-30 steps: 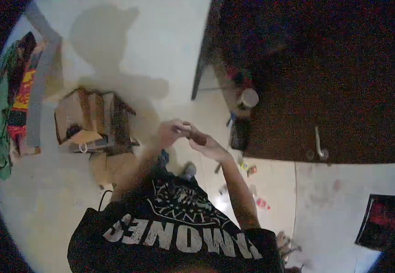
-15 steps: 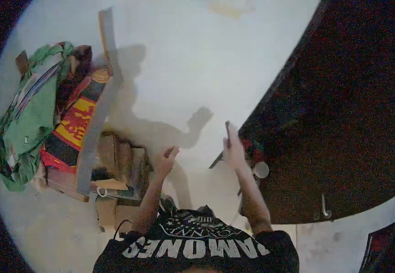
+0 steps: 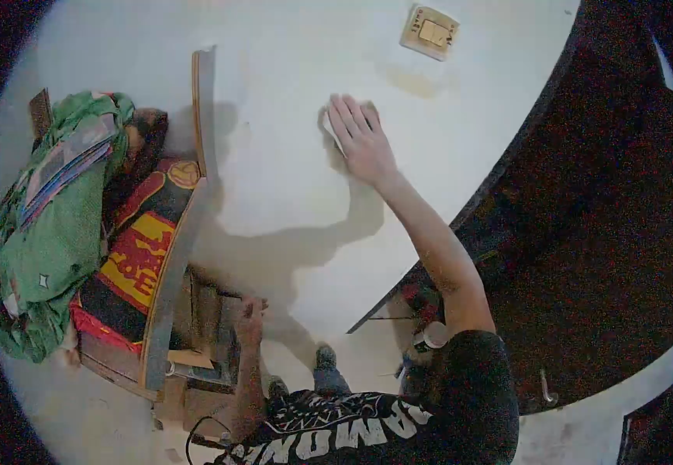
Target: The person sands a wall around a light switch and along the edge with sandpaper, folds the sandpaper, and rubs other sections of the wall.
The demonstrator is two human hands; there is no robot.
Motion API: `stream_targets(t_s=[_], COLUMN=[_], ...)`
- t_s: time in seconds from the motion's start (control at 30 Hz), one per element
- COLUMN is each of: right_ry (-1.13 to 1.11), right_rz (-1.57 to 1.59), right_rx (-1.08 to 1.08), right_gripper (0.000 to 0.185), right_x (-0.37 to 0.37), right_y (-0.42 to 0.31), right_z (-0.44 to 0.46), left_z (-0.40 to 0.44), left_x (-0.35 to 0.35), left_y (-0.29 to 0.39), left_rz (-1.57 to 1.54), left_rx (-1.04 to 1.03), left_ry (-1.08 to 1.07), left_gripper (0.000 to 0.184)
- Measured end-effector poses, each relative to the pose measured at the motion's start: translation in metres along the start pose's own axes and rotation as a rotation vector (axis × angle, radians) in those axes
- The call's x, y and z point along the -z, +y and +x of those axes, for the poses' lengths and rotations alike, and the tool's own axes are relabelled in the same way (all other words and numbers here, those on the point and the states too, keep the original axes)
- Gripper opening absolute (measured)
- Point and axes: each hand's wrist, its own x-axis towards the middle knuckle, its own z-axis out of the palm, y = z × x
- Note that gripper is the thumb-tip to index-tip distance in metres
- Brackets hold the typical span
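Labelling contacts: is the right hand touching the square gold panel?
Apart. The head view shows white surface plainly between the fingertips of the right hand and the square gold panel.

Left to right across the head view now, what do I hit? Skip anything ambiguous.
Green cloth, red-yellow-black cloth, left hand, right hand, small square panel, metal handle.

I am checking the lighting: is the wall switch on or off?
Cannot tell: the wall switch looks too small to read its position; the right hand is apart from it.
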Motion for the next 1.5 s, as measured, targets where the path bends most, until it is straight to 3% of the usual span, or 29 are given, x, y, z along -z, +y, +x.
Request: stream_targets(t_s=[0.03, 0.13, 0.27, 0.33, 0.4, 0.47, 0.5, 0.53, 0.63, 0.73, 0.83, 0.93, 1.03, 1.13, 1.2, 1.27, 1.37, 1.4, 1.43, 1.5], right_ry=[0.049, 0.238, 0.515, 0.459, 0.289, 0.166, 0.110, 0.117, 0.455, 0.459, 0.348, 0.387, 0.540, 0.661, 0.252, -0.027, -0.071, 0.000, 0.040, 0.340], right_rz=[-0.001, -0.034, -0.185, -0.157, -0.205, -0.103, -0.062, -0.051, -0.300, -0.316, -0.087, -0.113, -0.314, -0.239, -0.234, 0.006, 0.211, 0.050, -0.053, -0.055], right_rx=[0.013, 0.001, -0.164, -0.113, -0.039, 0.073, 0.131, 0.128, -0.174, -0.272, -0.085, -0.104, -0.340, -0.206, -0.107, 0.229, 0.461, 0.421, 0.238, 0.116], right_gripper=[0.057, 0.062, 0.063, 0.064, 0.066, 0.064, 0.063, 0.061, 0.061, 0.059, 0.057, 0.062, 0.057, 0.058, 0.056, 0.061, 0.064, 0.062, 0.062, 0.063], right_x=[-0.001, 0.012, 0.038, 0.028, 0.017, 0.012, 0.014, 0.018, 0.042, 0.046, 0.011, 0.006, 0.030, 0.018, 0.008, -0.037, -0.027, -0.014, -0.004, 0.007], right_y=[0.003, 0.024, 0.066, 0.058, 0.038, 0.035, 0.041, 0.053, 0.089, 0.064, 0.020, 0.029, 0.048, 0.049, -0.002, -0.040, -0.028, -0.015, -0.004, 0.000], right_z=[0.019, 0.092, 0.154, 0.146, 0.120, 0.096, 0.091, 0.097, 0.156, 0.171, 0.123, 0.127, 0.185, 0.213, 0.182, 0.138, 0.145, 0.160, 0.181, 0.205], left_z=[0.000, 0.013, 0.008, 0.017, 0.037, 0.029, 0.020, 0.021, 0.035, 0.046, 0.051, 0.042, 0.045, 0.044, 0.041, 0.034, 0.035, 0.037, 0.036, 0.038], left_x=[-0.002, -0.010, -0.008, -0.010, -0.019, -0.015, -0.013, -0.014, -0.022, -0.025, -0.028, -0.012, -0.010, 0.006, 0.014, 0.016, 0.016, 0.012, 0.007, 0.006], left_y=[0.004, -0.017, 0.016, -0.016, -0.076, -0.077, -0.031, 0.000, 0.013, 0.018, 0.006, 0.031, -0.011, -0.027, -0.033, -0.029, -0.012, -0.019, -0.024, -0.024], left_rz=[-0.115, -0.251, -0.141, -0.151, -0.423, -0.336, -0.125, 0.089, 0.019, -0.050, -0.129, 0.120, -0.089, 0.207, 0.246, 0.228, 0.124, 0.079, 0.032, 0.108], left_rx=[0.131, -0.011, -0.039, -0.011, -0.242, -0.215, -0.090, 0.024, -0.106, -0.108, -0.035, -0.097, -0.048, -0.103, -0.086, -0.053, -0.057, -0.097, -0.135, -0.110], left_ry=[0.000, 0.013, 0.065, 0.102, 0.050, 0.009, 0.001, -0.006, -0.059, -0.100, -0.114, -0.155, -0.145, -0.122, -0.109, -0.121, -0.112, -0.077, -0.033, -0.051], left_gripper=[0.022, 0.022, 0.024, 0.025, 0.024, 0.023, 0.023, 0.022, 0.023, 0.022, 0.021, 0.019, 0.025, 0.030, 0.032, 0.032, 0.031, 0.030, 0.030, 0.027])
